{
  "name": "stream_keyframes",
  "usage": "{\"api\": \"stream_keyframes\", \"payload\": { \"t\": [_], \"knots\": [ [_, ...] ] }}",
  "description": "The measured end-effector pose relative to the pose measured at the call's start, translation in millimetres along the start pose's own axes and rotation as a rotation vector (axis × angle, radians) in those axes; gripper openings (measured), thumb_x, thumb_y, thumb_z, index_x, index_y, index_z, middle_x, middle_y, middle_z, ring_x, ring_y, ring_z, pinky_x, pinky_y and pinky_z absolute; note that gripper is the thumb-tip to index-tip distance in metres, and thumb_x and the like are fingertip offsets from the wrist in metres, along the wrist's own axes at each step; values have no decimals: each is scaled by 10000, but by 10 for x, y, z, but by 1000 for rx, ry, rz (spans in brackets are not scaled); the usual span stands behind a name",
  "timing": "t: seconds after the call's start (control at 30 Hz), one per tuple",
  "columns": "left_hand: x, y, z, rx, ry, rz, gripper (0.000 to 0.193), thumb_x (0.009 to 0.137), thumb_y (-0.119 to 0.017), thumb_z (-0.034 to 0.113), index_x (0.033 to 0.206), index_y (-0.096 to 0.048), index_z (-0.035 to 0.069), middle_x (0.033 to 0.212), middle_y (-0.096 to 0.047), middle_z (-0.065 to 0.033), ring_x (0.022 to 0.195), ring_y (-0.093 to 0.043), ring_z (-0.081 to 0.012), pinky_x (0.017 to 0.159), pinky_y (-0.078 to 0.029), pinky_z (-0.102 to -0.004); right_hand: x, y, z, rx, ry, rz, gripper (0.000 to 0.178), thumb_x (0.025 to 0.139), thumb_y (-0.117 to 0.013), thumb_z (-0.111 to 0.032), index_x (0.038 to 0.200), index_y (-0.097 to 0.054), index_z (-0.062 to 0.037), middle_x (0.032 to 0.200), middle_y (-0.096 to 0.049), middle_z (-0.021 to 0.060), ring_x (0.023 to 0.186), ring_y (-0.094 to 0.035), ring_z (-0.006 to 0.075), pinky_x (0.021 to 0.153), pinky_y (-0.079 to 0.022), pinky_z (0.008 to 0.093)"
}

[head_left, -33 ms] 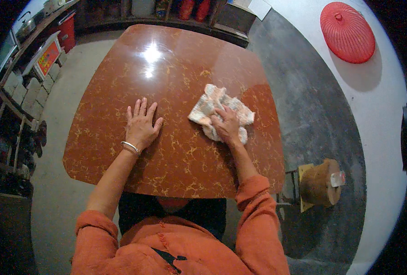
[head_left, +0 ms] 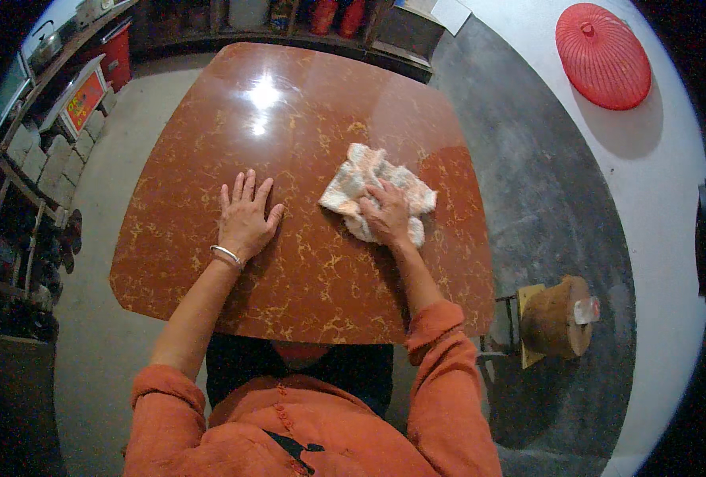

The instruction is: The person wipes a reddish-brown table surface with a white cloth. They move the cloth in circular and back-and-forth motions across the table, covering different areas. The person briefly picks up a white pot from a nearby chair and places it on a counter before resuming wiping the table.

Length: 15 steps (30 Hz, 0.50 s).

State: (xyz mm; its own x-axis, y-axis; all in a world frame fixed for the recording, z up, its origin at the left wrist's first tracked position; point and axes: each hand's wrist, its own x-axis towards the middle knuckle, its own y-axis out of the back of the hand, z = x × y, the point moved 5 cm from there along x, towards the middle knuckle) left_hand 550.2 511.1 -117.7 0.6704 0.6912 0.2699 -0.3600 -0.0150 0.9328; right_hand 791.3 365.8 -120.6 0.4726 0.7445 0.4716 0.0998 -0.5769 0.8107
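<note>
My left hand [head_left: 245, 219] lies flat on the glossy brown table [head_left: 210, 278], fingers spread and nothing in it, a silver bangle at the wrist. To its right, a crumpled white and pale orange cloth [head_left: 353, 191] rests on the tabletop. My right hand [head_left: 388, 213] presses down on this cloth, its fingers bent into the folds; the fingertips are partly sunk in the fabric. Gold, vein-like marks run across the table's surface, and a bright light reflects near its far side.
A round wooden block [head_left: 555, 318] stands by the table's right edge. A red ribbed cover [head_left: 603, 56] hangs on the white wall. Shelves [head_left: 289, 32] line the far side, with a red bin [head_left: 116, 60] at far left. A kettle [head_left: 45, 45] sits on the left counter.
My right hand and the cloth have slid slightly to the left and away from me. My left hand has stayed in place.
</note>
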Motion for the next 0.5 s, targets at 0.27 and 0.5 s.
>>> {"api": "stream_keyframes", "payload": {
  "t": [0.27,0.5],
  "knots": [
    [4,-28,-37,37,-9,12,561,910,-457,453,1381,-412,153,1478,-303,-153,1384,-237,-310,1129,-122,-507,-380,-144,-1033,271,348,-133,257,770,-648,-318,968,-687,-159,1194,-564,128,1150,-489,313,1023,-311,481],
    [-5,-52,-48,2,-15,23,562,916,-449,453,1390,-404,154,1476,-303,-159,1381,-245,-311,1129,-123,-505,-1356,486,-1268,434,479,-477,255,785,-661,-240,1020,-672,-142,1309,-512,83,1260,-428,294,1070,-247,532]
  ]
}}
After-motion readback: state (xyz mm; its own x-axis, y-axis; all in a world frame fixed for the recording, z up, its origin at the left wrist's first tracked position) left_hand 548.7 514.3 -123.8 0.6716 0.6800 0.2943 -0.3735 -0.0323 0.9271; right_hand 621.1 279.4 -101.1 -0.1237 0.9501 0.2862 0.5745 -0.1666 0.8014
